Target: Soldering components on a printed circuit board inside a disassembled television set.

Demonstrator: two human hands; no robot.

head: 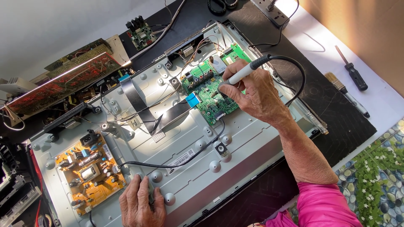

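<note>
Head view | our right hand grips a grey probe, tip on the green circuit board in the opened metal panel | our left hand rests flat, unclenched, on the panel's near edge | probing under way; orange board untouched.

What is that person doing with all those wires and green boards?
A person is bent over the opened back of a flat screen lying on a dark table. Their right hand holds a pen-shaped corded tool with its tip down on the green circuit board. Their left hand rests flat on the metal panel near the bottom edge, beside an orange-brown circuit board. A screwdriver and a small brush lie unused off to the right.
</note>
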